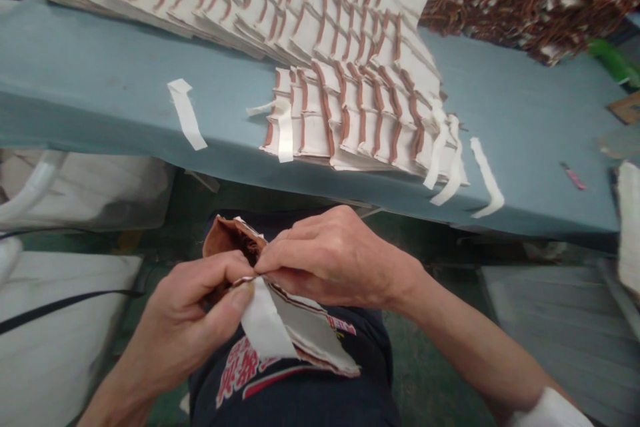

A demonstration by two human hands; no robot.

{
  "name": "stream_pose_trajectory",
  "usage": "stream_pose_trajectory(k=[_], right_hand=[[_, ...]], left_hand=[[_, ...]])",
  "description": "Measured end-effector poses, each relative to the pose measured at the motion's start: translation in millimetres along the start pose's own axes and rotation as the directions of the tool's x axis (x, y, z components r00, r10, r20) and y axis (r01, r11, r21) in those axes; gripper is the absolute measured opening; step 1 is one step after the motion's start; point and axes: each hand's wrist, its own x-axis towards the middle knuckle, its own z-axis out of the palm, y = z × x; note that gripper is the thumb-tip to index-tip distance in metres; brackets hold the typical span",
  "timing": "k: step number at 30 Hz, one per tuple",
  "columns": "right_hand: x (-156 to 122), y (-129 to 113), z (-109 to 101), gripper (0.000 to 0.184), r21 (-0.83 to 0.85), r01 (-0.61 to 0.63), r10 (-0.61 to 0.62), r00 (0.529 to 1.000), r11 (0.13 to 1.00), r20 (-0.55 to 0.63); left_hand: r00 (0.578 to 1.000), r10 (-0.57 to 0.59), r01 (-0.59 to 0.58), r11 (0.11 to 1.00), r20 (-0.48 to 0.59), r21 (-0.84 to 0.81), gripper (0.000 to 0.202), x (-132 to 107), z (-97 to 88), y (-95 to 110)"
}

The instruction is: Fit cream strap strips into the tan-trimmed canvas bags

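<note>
Above my lap, both hands pinch a brown-and-white sewn fabric piece (320, 333) at one spot along its edge. My left hand (195, 313) is closed, thumb and fingers gripping the edge from the left. The fingers of my right hand (335, 257) are closed on the same edge from the right, with the fingertips of both hands almost touching. A white tape strip (270, 320) hangs down from the pinched spot over the piece's pale side. Beyond my fingers, the brown side (220, 240) curls up with frayed fibres showing. The exact hold under the fingertips is hidden.
A blue-covered table (100, 93) stands in front, bearing rows of overlapping white pieces with brown edges (225, 0) and a smaller group (360, 113). Loose white strips (187, 113) lie near its front edge. A brown heap (490, 0) sits at back right. White containers (65, 320) stand left.
</note>
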Motion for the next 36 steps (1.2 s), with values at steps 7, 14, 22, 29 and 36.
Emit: stream_pose_trajectory(k=[7, 14, 22, 29, 36], right_hand=[[2, 3, 8, 0.018, 0.186, -0.091, 0.100, 0.994, 0.978, -0.040], [8, -2, 1, 0.017, 0.195, -0.231, 0.215, 0.971, 0.953, 0.100], [11, -8, 4, 0.016, -0.053, -0.403, 0.404, 0.888, 0.914, 0.221], [0, 11, 1, 0.012, 0.226, -0.465, 0.406, 0.875, 0.856, 0.263], [-1, 11, -3, 0.010, 0.332, -0.422, 0.327, 0.894, 0.844, 0.307]], left_hand=[[0.997, -0.070, 0.069, 0.997, -0.027, -0.043, 0.029, -3, 6.5, -12], [0.986, -0.147, 0.143, 0.988, -0.079, -0.054, 0.029, 0, 9.8, -12], [0.979, -0.172, 0.179, 0.982, -0.113, 0.054, 0.026, 4, 23.9, -27], [0.972, -0.231, 0.230, 0.973, 0.053, 0.014, 0.030, 1, 17.1, -24], [0.985, -0.143, 0.140, 0.989, 0.093, 0.041, 0.027, -1, 11.1, -15]])
